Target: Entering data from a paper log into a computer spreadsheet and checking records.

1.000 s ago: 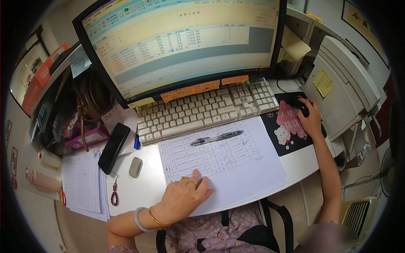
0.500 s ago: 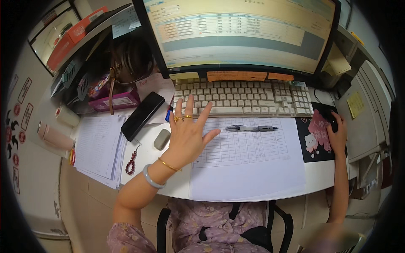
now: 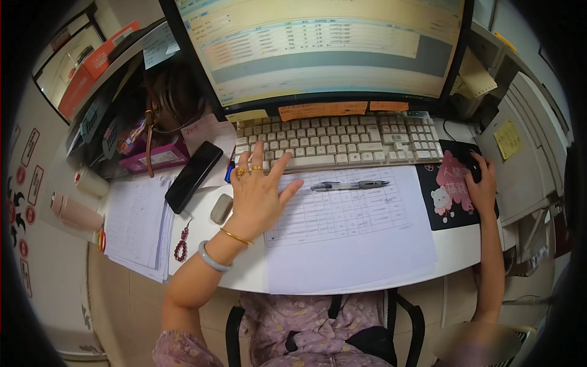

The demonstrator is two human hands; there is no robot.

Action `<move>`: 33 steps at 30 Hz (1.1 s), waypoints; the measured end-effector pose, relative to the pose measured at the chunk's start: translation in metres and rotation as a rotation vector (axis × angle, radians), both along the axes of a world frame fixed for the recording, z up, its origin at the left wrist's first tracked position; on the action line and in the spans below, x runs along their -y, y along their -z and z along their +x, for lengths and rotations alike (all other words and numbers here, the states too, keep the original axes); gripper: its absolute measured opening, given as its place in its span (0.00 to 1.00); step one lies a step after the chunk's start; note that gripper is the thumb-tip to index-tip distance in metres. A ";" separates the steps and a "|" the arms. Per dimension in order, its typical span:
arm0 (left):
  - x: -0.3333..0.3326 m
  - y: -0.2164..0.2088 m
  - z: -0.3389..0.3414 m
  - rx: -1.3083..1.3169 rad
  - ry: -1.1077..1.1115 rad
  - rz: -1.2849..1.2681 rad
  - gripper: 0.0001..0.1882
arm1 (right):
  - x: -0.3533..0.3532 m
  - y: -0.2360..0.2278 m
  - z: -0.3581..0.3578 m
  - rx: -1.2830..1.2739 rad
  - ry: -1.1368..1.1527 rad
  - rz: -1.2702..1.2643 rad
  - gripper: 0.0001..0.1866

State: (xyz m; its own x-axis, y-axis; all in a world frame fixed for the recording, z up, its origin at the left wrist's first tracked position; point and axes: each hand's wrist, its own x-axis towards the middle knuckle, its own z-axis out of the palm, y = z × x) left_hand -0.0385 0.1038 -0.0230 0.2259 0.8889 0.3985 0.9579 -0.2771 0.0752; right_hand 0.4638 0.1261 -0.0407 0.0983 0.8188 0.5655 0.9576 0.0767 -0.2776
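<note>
1. left hand (image 3: 257,199), fingers spread, over the near left corner of the keyboard (image 3: 339,145), can't tell if any keys are pressed
2. right hand (image 3: 482,185) is kinda draped on the mouse (image 3: 471,161), finger gaps too small to tell, mouse pad (image 3: 449,180) underneath
3. pen (image 3: 350,185) lies on the paper (image 3: 358,254)

Your bare left hand with gold rings on its fingers (image 3: 260,199) is palm down, its fingers spread and reaching toward the far side, thumb angled out to the right. Your bare left forearm (image 3: 199,278) slants up from the near left. On the right, your bare right hand (image 3: 483,185) curls in a loose hold, knuckles up; your bare right forearm (image 3: 491,263) runs almost straight from near to far.
</note>
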 end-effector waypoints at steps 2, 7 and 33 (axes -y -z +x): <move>-0.001 -0.002 0.003 -0.044 -0.044 -0.040 0.27 | 0.000 0.001 -0.004 -0.002 0.012 0.008 0.24; 0.003 -0.004 0.004 -0.043 -0.070 0.001 0.28 | 0.002 -0.002 -0.012 -0.036 0.023 0.004 0.24; 0.057 -0.013 0.026 0.035 0.421 -0.162 0.33 | 0.002 -0.004 -0.013 -0.081 0.008 0.019 0.22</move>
